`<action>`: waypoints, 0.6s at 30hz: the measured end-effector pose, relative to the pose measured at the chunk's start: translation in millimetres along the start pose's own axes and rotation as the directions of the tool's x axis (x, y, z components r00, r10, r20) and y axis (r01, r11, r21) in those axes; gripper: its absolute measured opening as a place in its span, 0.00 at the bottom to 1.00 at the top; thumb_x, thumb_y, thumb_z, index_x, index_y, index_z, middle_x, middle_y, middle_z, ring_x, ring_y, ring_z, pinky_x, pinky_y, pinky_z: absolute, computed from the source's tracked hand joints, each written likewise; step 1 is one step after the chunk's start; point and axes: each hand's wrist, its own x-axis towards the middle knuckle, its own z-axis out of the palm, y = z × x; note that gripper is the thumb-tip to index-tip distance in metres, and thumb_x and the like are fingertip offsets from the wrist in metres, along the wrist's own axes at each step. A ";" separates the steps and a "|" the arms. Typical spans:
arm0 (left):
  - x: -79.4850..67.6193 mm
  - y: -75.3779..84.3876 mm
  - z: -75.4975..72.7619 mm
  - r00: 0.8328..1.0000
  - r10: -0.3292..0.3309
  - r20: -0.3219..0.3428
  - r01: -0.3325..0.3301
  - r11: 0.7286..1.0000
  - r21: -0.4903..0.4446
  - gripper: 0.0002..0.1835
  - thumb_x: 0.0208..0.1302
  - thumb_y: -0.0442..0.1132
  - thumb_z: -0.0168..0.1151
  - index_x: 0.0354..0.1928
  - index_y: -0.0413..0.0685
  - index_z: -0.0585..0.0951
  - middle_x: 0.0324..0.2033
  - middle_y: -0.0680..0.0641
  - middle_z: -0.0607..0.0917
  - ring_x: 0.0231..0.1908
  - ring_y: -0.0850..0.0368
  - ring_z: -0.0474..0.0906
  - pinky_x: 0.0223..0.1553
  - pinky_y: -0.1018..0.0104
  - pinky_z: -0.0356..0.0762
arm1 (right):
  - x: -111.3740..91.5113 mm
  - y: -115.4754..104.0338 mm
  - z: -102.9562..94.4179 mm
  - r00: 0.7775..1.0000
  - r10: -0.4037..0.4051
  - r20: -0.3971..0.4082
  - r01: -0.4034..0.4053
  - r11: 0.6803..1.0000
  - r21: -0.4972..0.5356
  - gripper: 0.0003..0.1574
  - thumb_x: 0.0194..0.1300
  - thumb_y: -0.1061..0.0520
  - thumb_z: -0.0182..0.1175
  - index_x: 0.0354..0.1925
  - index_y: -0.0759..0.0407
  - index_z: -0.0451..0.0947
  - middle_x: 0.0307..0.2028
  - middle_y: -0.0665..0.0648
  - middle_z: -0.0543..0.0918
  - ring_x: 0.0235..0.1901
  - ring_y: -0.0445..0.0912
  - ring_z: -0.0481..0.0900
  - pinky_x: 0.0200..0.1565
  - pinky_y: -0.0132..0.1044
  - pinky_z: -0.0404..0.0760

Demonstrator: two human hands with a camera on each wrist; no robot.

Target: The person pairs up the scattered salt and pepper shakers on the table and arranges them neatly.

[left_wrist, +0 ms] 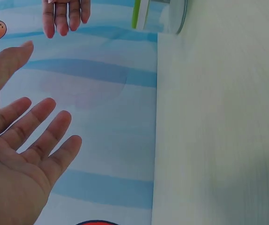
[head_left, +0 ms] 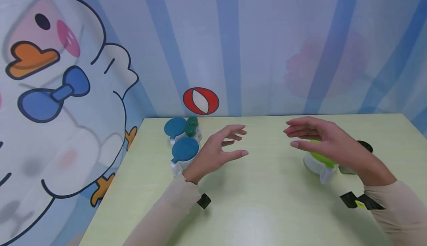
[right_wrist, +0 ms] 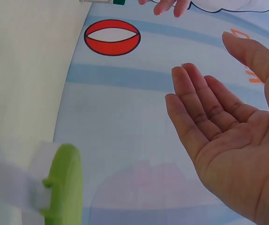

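My left hand point(head_left: 217, 149) hovers over the table left of centre, fingers loosely spread and nothing in its grasp. Across from it, my right hand point(head_left: 333, 142) is raised palm inward, also holding nothing, as its bare palm point(right_wrist: 237, 136) shows in the right wrist view. Beneath the right hand stands a clear container with a lime-green lid point(head_left: 323, 160), partly covered by the hand. A jar with a black lid point(head_left: 366, 146) shows behind the right wrist. Nearest the left hand is a white container with a blue lid point(head_left: 185, 149).
Behind that container stand another blue-lidded container point(head_left: 175, 128) and two small bottles with green caps point(head_left: 190, 130), near the back left corner of the pale table point(head_left: 263, 209). A printed curtain point(head_left: 260, 46) rises along the back edge and left side.
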 end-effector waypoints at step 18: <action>-31.7 -22.1 -48.3 0.996 -0.002 -0.091 0.004 1.000 0.031 0.35 0.62 0.49 0.73 0.70 0.73 0.69 0.62 0.62 0.77 0.61 0.57 0.75 0.64 0.51 0.75 | 31.9 -6.6 32.6 0.996 -0.059 0.067 0.051 0.993 0.108 0.29 0.67 0.52 0.68 0.64 0.49 0.75 0.57 0.51 0.83 0.55 0.42 0.83 0.57 0.32 0.80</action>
